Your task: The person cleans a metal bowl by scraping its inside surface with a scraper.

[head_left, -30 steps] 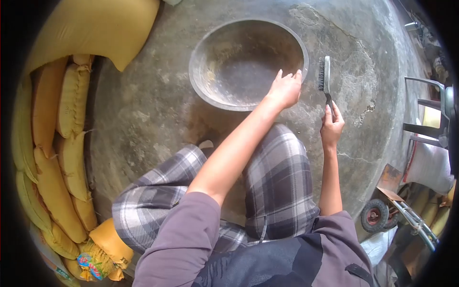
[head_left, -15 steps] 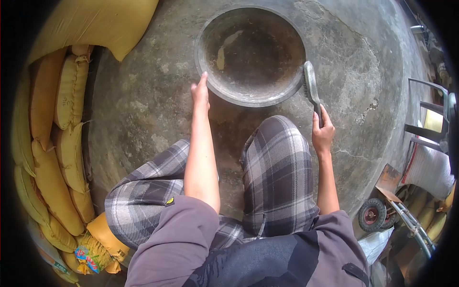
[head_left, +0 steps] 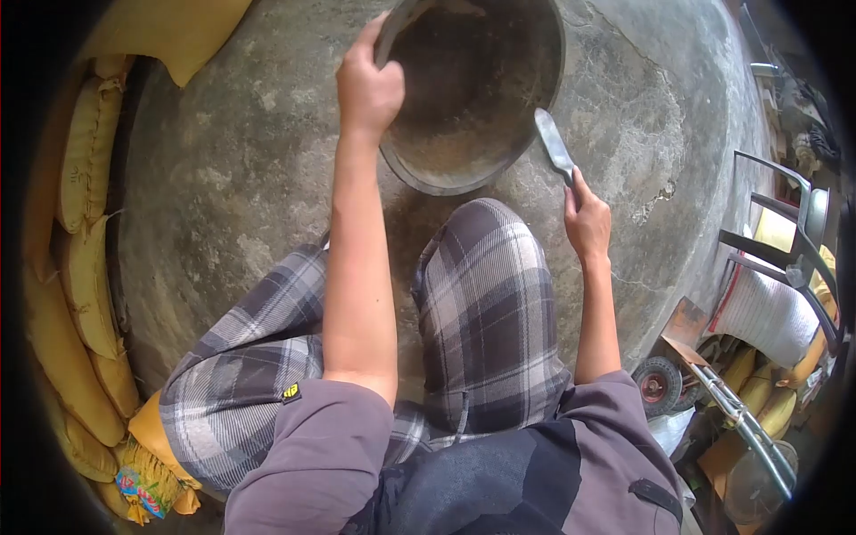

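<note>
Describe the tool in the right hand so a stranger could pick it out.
Start at the big round metal basin on the concrete floor. Just off its right rim, the right hand grips a slim grey brush. It is the only long, narrow thing beside the basin.

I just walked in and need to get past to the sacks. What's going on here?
A person crouches on the concrete floor. Their left hand grips the rim of a metal basin, which looks tipped up. Their right hand holds a brush by its handle, with the head close to the basin's right rim. Yellow sacks are stacked on the left, and a hand cart stands on the right.
</note>
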Tool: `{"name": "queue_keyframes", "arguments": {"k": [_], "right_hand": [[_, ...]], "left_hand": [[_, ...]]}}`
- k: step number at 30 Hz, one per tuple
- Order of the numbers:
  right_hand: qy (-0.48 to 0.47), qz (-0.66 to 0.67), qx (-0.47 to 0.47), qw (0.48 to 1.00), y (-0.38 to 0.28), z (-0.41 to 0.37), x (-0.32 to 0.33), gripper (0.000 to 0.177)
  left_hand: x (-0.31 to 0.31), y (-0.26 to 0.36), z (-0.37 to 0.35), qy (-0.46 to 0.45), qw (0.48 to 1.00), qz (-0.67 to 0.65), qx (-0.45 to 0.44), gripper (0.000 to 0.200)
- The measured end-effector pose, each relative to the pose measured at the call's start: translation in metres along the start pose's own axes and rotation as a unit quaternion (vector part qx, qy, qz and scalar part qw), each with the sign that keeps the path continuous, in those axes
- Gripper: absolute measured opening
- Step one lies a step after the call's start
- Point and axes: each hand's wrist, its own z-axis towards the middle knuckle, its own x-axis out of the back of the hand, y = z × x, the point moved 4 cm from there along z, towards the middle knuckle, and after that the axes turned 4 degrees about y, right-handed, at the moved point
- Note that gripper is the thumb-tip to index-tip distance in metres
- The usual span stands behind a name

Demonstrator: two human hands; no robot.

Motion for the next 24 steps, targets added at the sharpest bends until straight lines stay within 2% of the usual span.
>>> {"name": "queue_keyframes", "arguments": {"k": [1,2,3,4,6,7,8,9,11,12,13,14,16,17,20,22,24], "right_hand": [[-0.019,-0.004,-0.014,1.000,-0.008,0.000,-0.002,0.039],[-0.039,-0.008,-0.030,0.999,-0.014,-0.002,-0.005,0.039],[-0.098,0.009,-0.034,0.995,-0.016,-0.004,-0.017,0.038],[-0.105,0.056,0.018,0.993,-0.023,-0.011,-0.025,0.037],[-0.104,0.262,0.139,0.949,-0.043,-0.022,-0.046,0.036],[-0.109,0.259,0.139,0.950,-0.042,-0.018,-0.045,0.036],[-0.140,0.199,0.131,0.961,-0.042,-0.012,-0.044,0.036],[-0.171,0.138,0.121,0.968,-0.038,-0.006,-0.047,0.036],[-0.027,-0.025,0.170,0.985,-0.001,0.031,-0.047,0.032],[-0.045,-0.077,0.134,0.987,0.017,0.055,-0.045,0.035],[0.040,-0.128,0.210,0.968,0.015,0.066,-0.033,0.038],[0.038,-0.163,0.217,0.962,0.015,0.068,-0.035,0.039],[-0.047,-0.126,0.123,0.983,0.007,0.046,-0.054,0.041],[-0.019,-0.014,0.142,0.990,-0.002,0.023,-0.062,0.042],[-0.068,0.121,0.101,0.985,-0.019,-0.026,-0.060,0.042],[-0.144,0.140,0.067,0.977,0.002,-0.021,-0.052,0.041],[-0.087,-0.055,0.183,0.978,0.026,0.009,-0.035,0.035]], "left_hand": [[-0.006,0.004,-0.001,-0.002,1.000,0.001,0.005,0.065],[-0.011,0.010,-0.001,0.031,0.998,0.035,-0.040,0.061],[-0.013,0.017,-0.002,0.063,0.992,0.067,-0.086,0.057],[-0.016,0.021,0.000,0.063,0.992,0.067,-0.082,0.057],[-0.021,0.028,0.002,0.034,0.989,0.120,-0.081,0.056],[-0.024,0.028,0.005,0.019,0.986,0.155,-0.063,0.056],[-0.023,0.034,0.007,0.020,0.986,0.154,-0.057,0.056],[-0.023,0.042,0.009,0.003,0.991,0.106,-0.080,0.057],[-0.029,0.045,0.006,-0.018,0.993,0.056,-0.100,0.058],[-0.032,0.044,0.006,-0.014,0.993,0.050,-0.106,0.058],[-0.034,0.043,0.007,-0.007,0.993,0.045,-0.111,0.058],[-0.039,0.037,0.007,-0.005,0.993,0.046,-0.109,0.058],[-0.052,0.023,0.002,0.033,0.993,0.061,-0.095,0.059],[-0.055,0.023,-0.003,0.030,0.996,0.044,-0.071,0.058],[-0.058,0.023,-0.006,0.063,0.994,0.027,-0.081,0.056],[-0.057,0.016,-0.006,0.052,0.995,0.032,-0.080,0.056],[-0.056,0.019,-0.007,0.032,0.995,0.032,-0.091,0.056]]}}
